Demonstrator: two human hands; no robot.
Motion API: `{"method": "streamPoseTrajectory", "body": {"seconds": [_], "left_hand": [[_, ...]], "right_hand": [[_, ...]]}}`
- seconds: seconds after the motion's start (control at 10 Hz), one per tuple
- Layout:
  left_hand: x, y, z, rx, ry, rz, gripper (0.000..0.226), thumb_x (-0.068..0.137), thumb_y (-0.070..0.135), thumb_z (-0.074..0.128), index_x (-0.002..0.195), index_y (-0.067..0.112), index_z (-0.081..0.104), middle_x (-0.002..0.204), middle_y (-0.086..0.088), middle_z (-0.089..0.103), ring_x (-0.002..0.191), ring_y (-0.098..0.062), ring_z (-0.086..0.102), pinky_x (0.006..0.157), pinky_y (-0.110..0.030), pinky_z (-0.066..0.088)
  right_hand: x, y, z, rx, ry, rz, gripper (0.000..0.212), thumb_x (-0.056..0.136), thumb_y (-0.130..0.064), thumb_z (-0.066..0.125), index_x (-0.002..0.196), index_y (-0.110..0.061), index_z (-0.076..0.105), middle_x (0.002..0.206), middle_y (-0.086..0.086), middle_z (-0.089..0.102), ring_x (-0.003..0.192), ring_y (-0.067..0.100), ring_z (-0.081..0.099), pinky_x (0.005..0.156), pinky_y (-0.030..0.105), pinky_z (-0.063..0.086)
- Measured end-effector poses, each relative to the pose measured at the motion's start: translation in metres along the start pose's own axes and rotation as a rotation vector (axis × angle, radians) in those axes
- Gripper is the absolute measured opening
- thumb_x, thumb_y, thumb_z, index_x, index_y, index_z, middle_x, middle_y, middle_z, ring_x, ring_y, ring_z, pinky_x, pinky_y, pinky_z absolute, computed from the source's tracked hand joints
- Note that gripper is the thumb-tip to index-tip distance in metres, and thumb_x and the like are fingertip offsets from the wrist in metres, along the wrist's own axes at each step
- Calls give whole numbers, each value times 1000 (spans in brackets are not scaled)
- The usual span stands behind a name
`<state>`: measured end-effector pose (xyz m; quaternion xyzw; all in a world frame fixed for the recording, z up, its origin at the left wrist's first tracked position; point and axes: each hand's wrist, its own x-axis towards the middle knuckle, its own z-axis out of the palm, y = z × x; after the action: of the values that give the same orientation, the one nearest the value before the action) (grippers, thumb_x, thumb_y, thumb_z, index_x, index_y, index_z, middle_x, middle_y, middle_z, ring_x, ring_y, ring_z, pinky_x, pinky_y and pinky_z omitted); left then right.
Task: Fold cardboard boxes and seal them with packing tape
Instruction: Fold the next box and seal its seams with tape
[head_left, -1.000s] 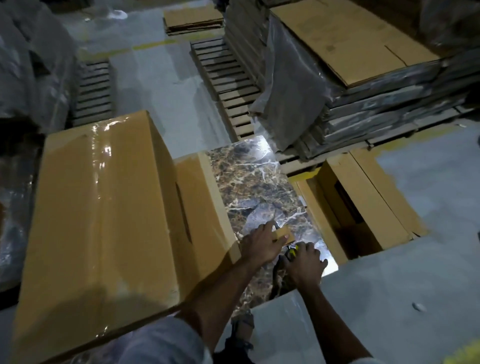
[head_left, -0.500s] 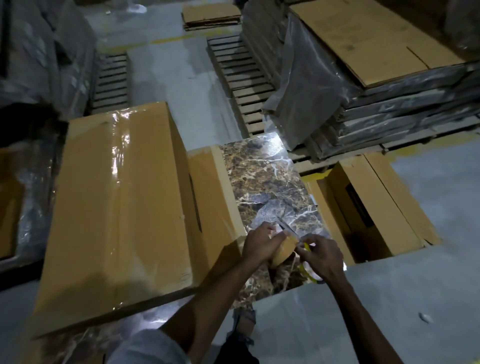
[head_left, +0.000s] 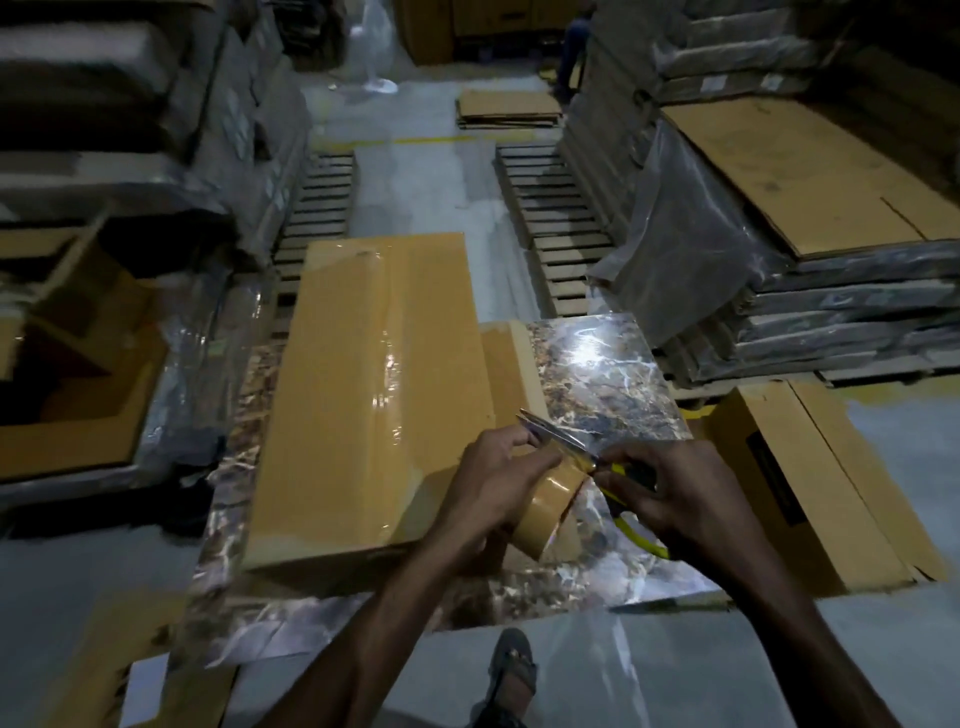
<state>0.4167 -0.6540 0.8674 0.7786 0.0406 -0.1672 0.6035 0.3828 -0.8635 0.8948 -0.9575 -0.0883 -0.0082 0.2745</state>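
Note:
A long cardboard box (head_left: 363, 395), glossy with tape along its top, lies on a marble-patterned slab (head_left: 597, 374). My left hand (head_left: 493, 483) grips a brown roll of packing tape (head_left: 550, 504) just right of the box's near end. My right hand (head_left: 670, 493) holds yellow-handled scissors (head_left: 623, 499); their blades (head_left: 556, 431) point up and left across the strip of tape pulled from the roll. The two hands are close together above the slab.
A second cardboard box (head_left: 810, 483) lies on the floor at right. Stacks of flat cardboard and wrapped slabs (head_left: 779, 218) rise behind it. Wooden pallets (head_left: 561, 223) lie ahead, an open carton (head_left: 67, 395) at left. My sandalled foot (head_left: 511, 670) shows below.
The view has swung left and up. My hands lifted the tape roll and scissors off the slab, and the blades now lie across the pulled tape.

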Motion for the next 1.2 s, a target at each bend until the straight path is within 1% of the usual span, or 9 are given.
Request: {"method": "streamPoseTrajectory", "body": {"seconds": [0.3, 0.4, 0.5, 0.6, 0.7, 0.8, 1.0, 1.1, 1.2], "left_hand": [[-70, -20, -89, -68, 191, 5, 8, 86, 35, 75, 80, 29, 75, 77, -1, 75, 66, -21, 63, 66, -29, 44], [-94, -31, -113, -40, 216, 33, 9, 89, 28, 75, 82, 23, 77, 80, -2, 76, 68, -20, 67, 62, -26, 44], [-117, -51, -137, -70, 208, 52, 11, 89, 33, 75, 83, 23, 76, 75, -9, 74, 59, -24, 62, 59, -28, 39], [-131, -67, -155, -125, 187, 55, 19, 81, 49, 69, 85, 31, 75, 77, -14, 73, 71, -40, 66, 64, -33, 41], [-135, -71, -164, -155, 160, 53, 24, 79, 53, 68, 87, 31, 76, 79, -21, 70, 63, -33, 62, 66, -35, 42], [-137, -71, -168, -186, 128, 55, 24, 80, 51, 70, 87, 29, 76, 79, -24, 70, 63, -25, 58, 65, -35, 41], [-128, -70, -166, -154, 140, 62, 30, 80, 55, 69, 90, 28, 75, 77, -26, 68, 61, -23, 54, 65, -35, 36], [-119, -67, -159, -128, 152, 64, 29, 82, 56, 69, 91, 28, 75, 78, -27, 68, 62, -21, 52, 66, -35, 34], [-110, -62, -151, -110, 156, 69, 25, 83, 53, 69, 88, 29, 75, 78, -24, 70, 64, -20, 54, 67, -35, 35]], "right_hand": [[-15, -124, 43, -226, 134, -52, 16, 90, -35, 76, 106, -34, 78, 82, -11, 76, 70, 12, 69, 59, 36, 56], [-17, -139, 59, -292, 252, -20, 10, 96, -30, 69, 103, -30, 77, 72, -10, 70, 55, 9, 58, 49, 26, 45], [-7, -117, 65, -267, 373, 205, 8, 96, -24, 70, 94, -22, 77, 62, -9, 55, 51, 0, 42, 50, 19, 25], [-5, -67, 99, -49, 328, 437, 15, 93, -25, 74, 80, -17, 76, 63, -5, 58, 59, 15, 54, 54, 27, 35], [-19, -6, 156, 145, 232, 699, 30, 93, -25, 76, 65, -16, 70, 65, 9, 70, 69, 31, 69, 66, 40, 50], [-38, 41, 198, 254, 172, 903, 29, 92, -18, 75, 65, -7, 72, 60, 10, 66, 62, 29, 62, 62, 35, 43], [-39, 88, 224, 319, 68, 1064, 17, 87, -6, 76, 72, -4, 69, 77, 18, 68, 74, 32, 64, 76, 42, 54], [-27, 118, 235, 232, 58, 1048, 21, 87, -20, 80, 70, -10, 71, 80, 20, 73, 80, 37, 71, 77, 47, 59], [-15, 140, 241, 194, 66, 1019, 16, 83, -17, 84, 92, -5, 77, 96, 24, 75, 94, 40, 72, 86, 51, 59]]}}
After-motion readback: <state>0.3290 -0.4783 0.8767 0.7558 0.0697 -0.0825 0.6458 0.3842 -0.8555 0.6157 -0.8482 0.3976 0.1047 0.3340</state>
